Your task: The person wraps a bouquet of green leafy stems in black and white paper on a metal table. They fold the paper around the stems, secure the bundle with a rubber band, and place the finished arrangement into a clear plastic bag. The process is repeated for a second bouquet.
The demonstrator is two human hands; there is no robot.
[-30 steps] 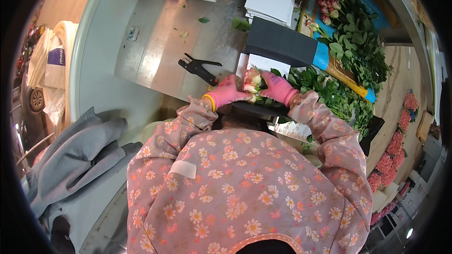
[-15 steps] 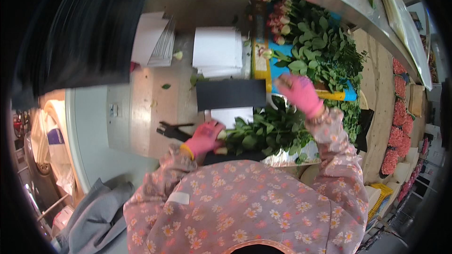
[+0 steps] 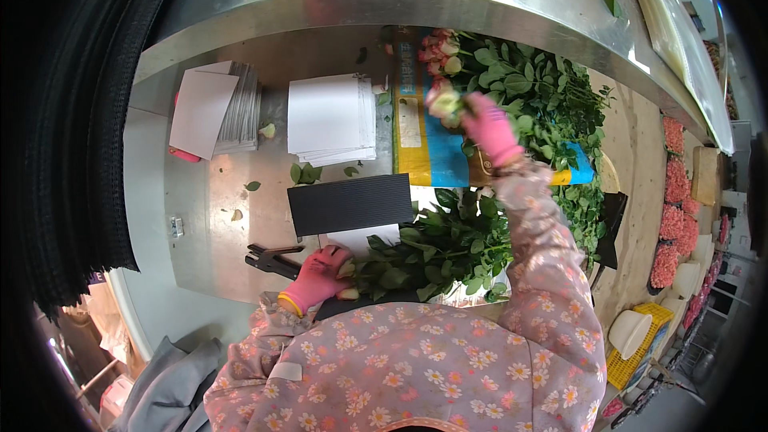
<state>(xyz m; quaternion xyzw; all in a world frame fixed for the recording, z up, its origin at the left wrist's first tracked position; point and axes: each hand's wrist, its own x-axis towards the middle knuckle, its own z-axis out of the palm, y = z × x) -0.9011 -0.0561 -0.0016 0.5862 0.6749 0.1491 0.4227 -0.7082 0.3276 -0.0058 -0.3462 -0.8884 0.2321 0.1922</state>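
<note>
My right hand (image 3: 490,130), in a pink glove and slightly blurred, is at the pile of roses at the back right. Its fingers are closed at the pale, pink-edged bloom of a rose (image 3: 442,105). At the front, my left hand (image 3: 318,275), also gloved in pink, curls round the heads of a leafy bunch of roses (image 3: 436,248); only bits of pale petal show beside the fingers. The bunch's stems and leaves stretch to the right. Behind it lies a black corrugated sheet (image 3: 350,203), with white paper (image 3: 364,238) partly under it.
A black tool with two prongs (image 3: 274,261) lies left of my left hand. Stacks of white sheets (image 3: 330,118) and white cards (image 3: 206,108) stand farther back on the metal table. A metal shelf edge (image 3: 384,2) crosses the back. Black hanging material (image 3: 76,136) fills the left.
My right hand has moved away from me and slightly left, to the pale rose on the pile. My left hand has stayed at the bunch; the whole view has shifted.
</note>
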